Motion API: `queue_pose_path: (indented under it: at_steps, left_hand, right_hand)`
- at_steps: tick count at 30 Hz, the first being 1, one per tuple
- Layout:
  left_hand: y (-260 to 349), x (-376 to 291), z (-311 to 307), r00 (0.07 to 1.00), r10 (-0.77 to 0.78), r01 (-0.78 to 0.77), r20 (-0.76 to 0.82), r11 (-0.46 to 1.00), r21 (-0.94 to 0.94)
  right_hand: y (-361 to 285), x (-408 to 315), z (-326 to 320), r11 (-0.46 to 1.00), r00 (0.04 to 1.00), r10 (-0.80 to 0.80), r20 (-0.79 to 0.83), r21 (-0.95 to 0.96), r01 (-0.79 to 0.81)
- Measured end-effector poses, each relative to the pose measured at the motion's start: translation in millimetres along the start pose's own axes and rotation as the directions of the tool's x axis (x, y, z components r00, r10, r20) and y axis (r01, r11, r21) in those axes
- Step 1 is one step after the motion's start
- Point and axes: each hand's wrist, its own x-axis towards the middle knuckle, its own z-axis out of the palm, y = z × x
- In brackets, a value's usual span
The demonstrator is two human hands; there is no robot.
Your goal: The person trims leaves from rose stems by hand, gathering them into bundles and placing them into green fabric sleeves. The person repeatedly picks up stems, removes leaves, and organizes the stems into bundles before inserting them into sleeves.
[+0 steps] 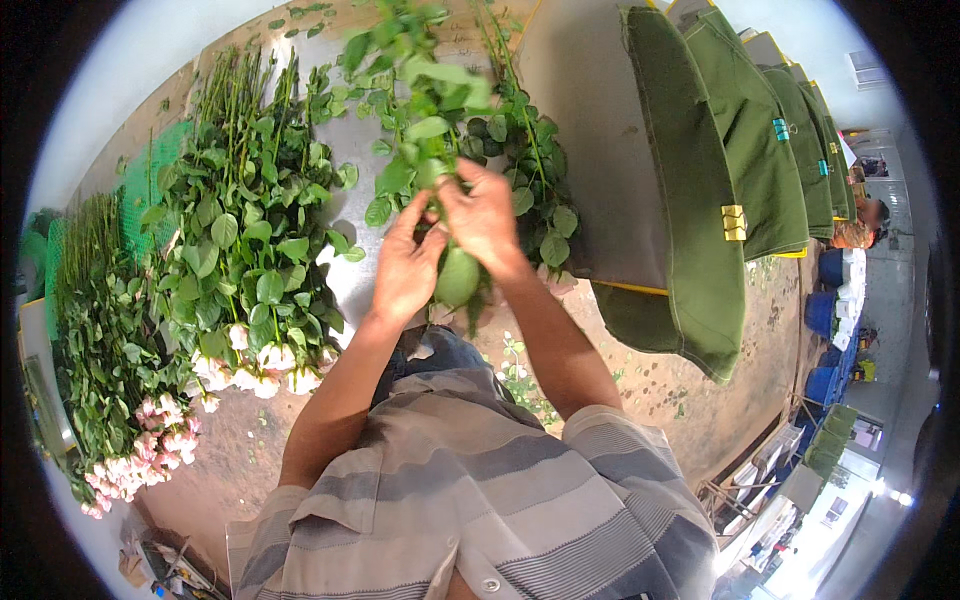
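My left hand and my right hand meet in front of my body on a leafy green rose stem, partly blurred. The fingers of both pinch the stem, whose leaves spread above them. Below the hands hangs a rounded green leaf; whether a bloom is there I cannot tell. To the left lies a large bunch of pale pink roses, blooms towards me. More leafy stems lie just right of my right hand, with a pink bloom below them.
A metal worktop lies under the stems. Farther left are pinker roses and green netting. On the right stand panels draped in green cloth with binder clips. Fallen leaves dot the floor. A person is at the far right.
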Motion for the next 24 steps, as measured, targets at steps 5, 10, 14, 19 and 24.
queue_pose_path:
  at_steps: [5, 10, 14, 19, 24]
  left_hand:
    - [-6.9, -5.8, -9.0, 0.993, -0.112, 0.110, -0.032, 0.991, -0.078]
    - [-14.5, -46.7, -109.0, 0.936, 0.148, 0.019, -0.320, 0.884, 0.467]
    - [-24.8, -75.3, -190.9, 0.791, 0.383, 0.212, -0.476, 0.559, 0.802]
    - [-61.7, -68.1, -230.1, 0.872, 0.195, 0.408, -0.448, 0.217, 0.887]
    - [-70.9, -59.9, -276.4, 0.876, -0.010, 0.412, -0.483, 0.540, 0.735]
  right_hand:
    - [46.3, 15.7, -45.0, 0.869, 0.980, -0.165, -0.113, -0.487, 0.090]
    - [72.8, 6.4, -28.9, 0.670, 0.987, 0.152, -0.055, -0.728, -0.144]
    - [38.8, -19.1, 1.6, 0.556, 0.909, -0.394, -0.135, -0.823, 0.119]
    - [51.4, -43.3, 138.7, 0.968, 0.962, -0.093, 0.256, -0.202, 0.148]
    - [120.0, -37.0, 262.9, 0.933, 0.865, 0.345, 0.365, -0.034, -0.357]
